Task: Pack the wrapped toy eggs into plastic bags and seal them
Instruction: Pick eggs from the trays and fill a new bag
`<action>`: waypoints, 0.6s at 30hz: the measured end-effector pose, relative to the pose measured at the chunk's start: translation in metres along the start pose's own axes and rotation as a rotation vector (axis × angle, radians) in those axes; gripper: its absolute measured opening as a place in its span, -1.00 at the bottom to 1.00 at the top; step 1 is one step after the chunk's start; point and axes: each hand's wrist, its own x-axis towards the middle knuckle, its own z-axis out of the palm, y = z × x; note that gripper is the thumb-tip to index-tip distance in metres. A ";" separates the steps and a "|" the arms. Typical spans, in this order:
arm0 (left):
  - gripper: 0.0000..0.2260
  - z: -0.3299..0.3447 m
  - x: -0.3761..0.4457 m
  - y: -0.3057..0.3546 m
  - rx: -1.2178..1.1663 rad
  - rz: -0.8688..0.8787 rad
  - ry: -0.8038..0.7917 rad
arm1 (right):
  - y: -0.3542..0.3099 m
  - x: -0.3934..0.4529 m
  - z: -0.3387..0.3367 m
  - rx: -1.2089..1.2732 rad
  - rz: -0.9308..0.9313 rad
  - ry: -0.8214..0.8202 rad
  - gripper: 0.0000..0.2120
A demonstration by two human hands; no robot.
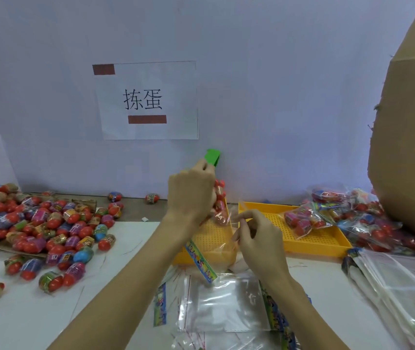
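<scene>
Though the loose eggs [50, 223] heaped at the left look light, hard and slick in their wrappers, the bag [223, 213] is thin, limp film that will likely slip and crumple, so it is best held by its edges. Raised above the yellow tray [310, 245], the left hand [191, 195] grips the filled bag's upper part, a green piece [212, 156] jutting above its fingers. Lower, the right hand [258, 238] pinches the bag's bottom film.
</scene>
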 end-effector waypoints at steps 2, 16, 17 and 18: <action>-0.88 -0.003 -0.005 0.009 0.074 0.114 -0.060 | 0.002 0.001 -0.002 0.001 0.028 0.014 -0.80; -0.92 -0.008 -0.015 -0.051 -0.217 -0.219 0.323 | -0.001 0.004 -0.005 -0.022 0.024 0.128 -0.86; -0.93 -0.006 -0.019 -0.059 -0.269 -0.304 0.375 | -0.001 0.004 -0.006 -0.025 0.012 0.143 -0.86; -0.95 -0.003 -0.023 -0.068 -0.325 -0.390 0.403 | -0.001 0.004 -0.006 -0.030 0.004 0.153 -0.85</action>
